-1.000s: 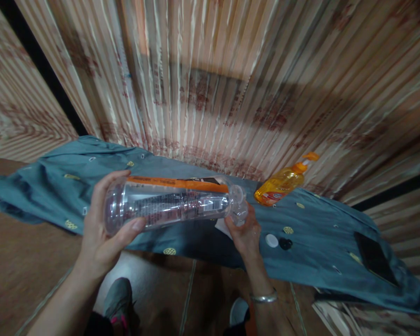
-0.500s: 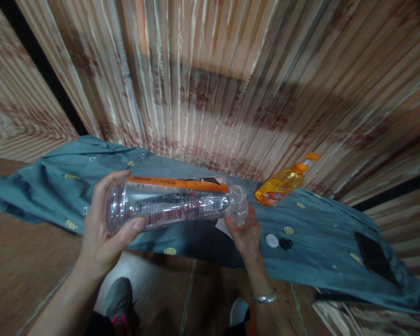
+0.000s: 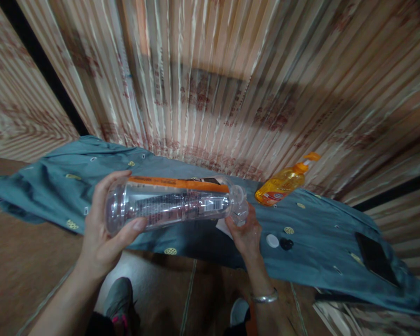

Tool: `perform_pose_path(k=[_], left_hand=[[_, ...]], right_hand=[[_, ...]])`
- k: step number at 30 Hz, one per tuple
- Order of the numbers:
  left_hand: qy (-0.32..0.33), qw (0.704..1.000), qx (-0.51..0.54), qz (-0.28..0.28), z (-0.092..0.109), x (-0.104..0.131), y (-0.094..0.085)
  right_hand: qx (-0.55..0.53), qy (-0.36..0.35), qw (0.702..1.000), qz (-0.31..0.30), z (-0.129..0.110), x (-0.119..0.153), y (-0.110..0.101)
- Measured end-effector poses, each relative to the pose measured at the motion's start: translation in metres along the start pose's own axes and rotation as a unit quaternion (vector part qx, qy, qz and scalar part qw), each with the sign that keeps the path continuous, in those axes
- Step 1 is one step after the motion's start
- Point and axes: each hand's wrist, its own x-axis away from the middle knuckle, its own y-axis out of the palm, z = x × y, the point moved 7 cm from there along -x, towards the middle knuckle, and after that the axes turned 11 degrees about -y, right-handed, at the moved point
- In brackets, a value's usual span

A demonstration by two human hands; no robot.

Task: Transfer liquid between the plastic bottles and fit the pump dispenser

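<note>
My left hand (image 3: 105, 228) is wrapped round the base of a large clear plastic bottle (image 3: 175, 203) with an orange label strip and a barcode. The bottle lies nearly level, its uncapped neck pointing right. At that neck, my right hand (image 3: 247, 231) grips a small clear plastic container (image 3: 241, 212), mostly hidden by the fingers. The two mouths appear to meet; whether liquid passes between them I cannot tell. Below and right of my right hand, a white cap (image 3: 272, 241) and a small black piece (image 3: 286, 243) lie on the cloth.
A pump bottle of yellow liquid (image 3: 282, 184) stands at the back of the table under a teal patterned cloth (image 3: 311, 242). A dark flat phone-like object (image 3: 376, 257) lies at the right. Something white (image 3: 224, 227) shows behind my right hand. A striped curtain (image 3: 203, 93) hangs behind.
</note>
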Motion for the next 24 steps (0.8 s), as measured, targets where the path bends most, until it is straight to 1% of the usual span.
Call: perform_pose_path(k=[6, 11, 18, 24], left_hand=[[-0.005, 1.0, 0.005, 0.002, 0.0, -0.0002, -0.0002], [-0.01, 1.0, 0.007, -0.005, 0.0014, 0.0001, 0.0008], [0.008, 1.0, -0.024, 0.001, 0.0039, 0.0002, 0.0007], [0.01, 1.0, -0.02, -0.007, 0.0046, 0.0003, 0.0015]], right_hand=[[0.012, -0.026, 1.0, 0.006, 0.0013, 0.0001, 0.0011], [0.011, -0.018, 1.0, 0.001, 0.0022, 0.0006, 0.0014], [0.009, -0.023, 1.0, 0.003, 0.0001, 0.0001, 0.0008], [0.016, -0.032, 0.999, -0.001, -0.0001, 0.0005, 0.0014]])
